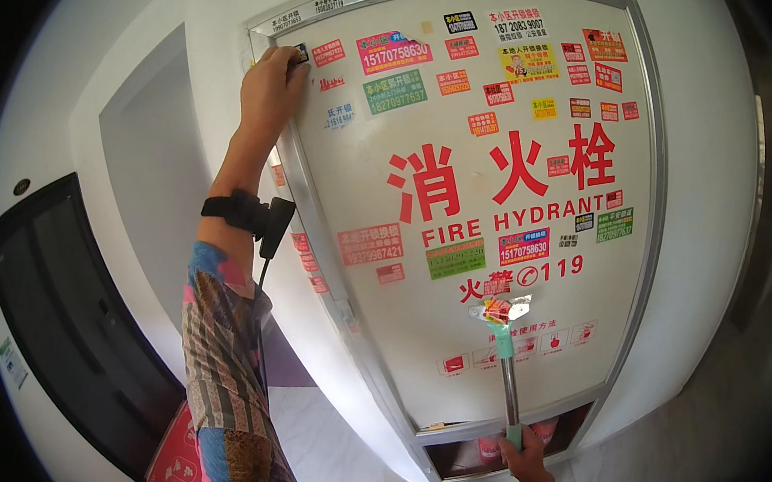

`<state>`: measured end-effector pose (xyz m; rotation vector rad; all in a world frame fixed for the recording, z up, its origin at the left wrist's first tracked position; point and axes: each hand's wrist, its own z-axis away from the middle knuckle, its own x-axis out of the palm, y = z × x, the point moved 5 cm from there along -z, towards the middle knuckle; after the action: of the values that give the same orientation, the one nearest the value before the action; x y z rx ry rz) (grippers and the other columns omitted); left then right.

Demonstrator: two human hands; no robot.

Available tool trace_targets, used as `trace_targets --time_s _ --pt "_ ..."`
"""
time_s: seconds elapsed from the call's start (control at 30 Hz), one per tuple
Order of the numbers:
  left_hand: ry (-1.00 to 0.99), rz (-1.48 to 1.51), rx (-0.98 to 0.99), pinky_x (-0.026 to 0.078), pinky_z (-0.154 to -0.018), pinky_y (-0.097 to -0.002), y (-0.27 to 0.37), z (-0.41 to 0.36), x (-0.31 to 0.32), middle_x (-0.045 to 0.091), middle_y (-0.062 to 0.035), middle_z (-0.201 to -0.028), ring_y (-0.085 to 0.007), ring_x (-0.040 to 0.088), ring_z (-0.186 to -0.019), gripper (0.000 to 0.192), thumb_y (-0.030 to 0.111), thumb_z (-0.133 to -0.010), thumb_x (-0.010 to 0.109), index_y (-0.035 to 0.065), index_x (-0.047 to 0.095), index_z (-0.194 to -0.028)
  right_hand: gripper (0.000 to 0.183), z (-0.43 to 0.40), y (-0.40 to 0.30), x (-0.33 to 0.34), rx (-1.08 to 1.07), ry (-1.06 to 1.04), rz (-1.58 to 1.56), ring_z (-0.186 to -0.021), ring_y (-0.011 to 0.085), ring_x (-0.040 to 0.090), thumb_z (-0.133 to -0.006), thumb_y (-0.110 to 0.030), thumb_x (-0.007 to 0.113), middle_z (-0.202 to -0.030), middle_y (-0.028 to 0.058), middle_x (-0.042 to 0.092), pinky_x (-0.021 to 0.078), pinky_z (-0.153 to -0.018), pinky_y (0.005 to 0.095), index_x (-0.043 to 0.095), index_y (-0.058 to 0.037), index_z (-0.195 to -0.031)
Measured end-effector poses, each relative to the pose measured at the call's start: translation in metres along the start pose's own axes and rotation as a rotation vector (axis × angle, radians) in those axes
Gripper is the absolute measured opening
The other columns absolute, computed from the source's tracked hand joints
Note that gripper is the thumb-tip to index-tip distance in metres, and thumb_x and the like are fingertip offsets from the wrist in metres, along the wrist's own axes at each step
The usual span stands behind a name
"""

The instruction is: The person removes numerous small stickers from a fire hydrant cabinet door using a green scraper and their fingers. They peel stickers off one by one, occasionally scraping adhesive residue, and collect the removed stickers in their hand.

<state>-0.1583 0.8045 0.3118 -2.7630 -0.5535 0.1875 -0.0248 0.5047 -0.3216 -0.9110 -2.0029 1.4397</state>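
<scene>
My left hand (272, 85) reaches to the upper left corner of a white fire hydrant cabinet door (364, 172). Its fingers are pinched at the edge of a small dark sticker (301, 52); the fingertips are partly hidden. Low in front of me, my right hand (529, 460) grips the green lower end of a long-handled scraper (510, 384) with a metal shaft. The scraper head (500, 311) points up in front of the lower door, with crumpled red and yellow sticker scraps on it. Whether the head touches the door cannot be told.
Many coloured advertising stickers (396, 92) with writing cover the door. A metal frame (654, 192) surrounds it. Red extinguishers (489, 450) show behind the bottom opening. A dark door (52, 312) and a red printed item (176, 458) are at left. A strapped device (253, 218) is on my left forearm.
</scene>
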Motion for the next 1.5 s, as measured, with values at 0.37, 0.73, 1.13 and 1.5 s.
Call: trace_targets --time_s 0.37,0.73,1.13,1.5 --pt "-0.087 -0.146 -0.061 0.053 -0.075 -0.0477 0.006 -0.012 0.004 0.068 -0.0153 -0.096 -0.0379 0.067 -0.086 0.02 0.021 -0.09 0.062 0.001 0.064 -0.091 0.02 -0.001 0.0 -0.001 0.021 0.002 0.015 -0.054 0.0106 0.06 -0.09 -0.018 0.072 -0.063 0.0038 0.063 0.0477 -0.051 0.0284 0.063 -0.0017 -0.096" --pt "-0.002 -0.22 -0.081 0.052 -0.073 -0.048 0.01 -0.012 0.009 0.069 -0.0182 -0.092 -0.04 0.066 -0.083 0.019 0.019 -0.09 0.062 0.0011 0.066 -0.091 0.017 -0.006 -0.008 -0.001 0.028 -0.014 -0.009 -0.055 0.0109 0.06 -0.089 -0.016 0.07 -0.063 0.0037 0.063 0.0487 -0.052 0.0289 0.063 -0.0013 -0.093" --pt "-0.062 -0.363 -0.051 0.052 -0.073 -0.0505 0.005 -0.015 0.015 0.07 -0.0173 -0.096 -0.0404 0.067 -0.085 0.02 0.021 -0.094 0.057 0.0038 0.066 -0.098 0.019 -0.007 0.014 0.001 -0.047 -0.025 0.061 -0.053 0.0138 0.062 -0.091 -0.018 0.071 -0.061 0.0053 0.062 0.0497 -0.051 0.0311 0.063 -0.0024 -0.097" --pt "0.102 -0.01 -0.171 0.054 -0.081 -0.0402 -0.001 -0.012 0.005 0.07 -0.0097 -0.113 -0.0306 0.07 -0.092 0.022 0.015 -0.092 0.065 0.0119 0.072 -0.112 0.02 -0.01 0.02 -0.007 -0.049 0.022 0.1 -0.054 0.0158 0.063 -0.089 -0.019 0.072 -0.062 0.0074 0.064 0.0506 -0.053 0.0324 0.065 -0.0016 -0.096"
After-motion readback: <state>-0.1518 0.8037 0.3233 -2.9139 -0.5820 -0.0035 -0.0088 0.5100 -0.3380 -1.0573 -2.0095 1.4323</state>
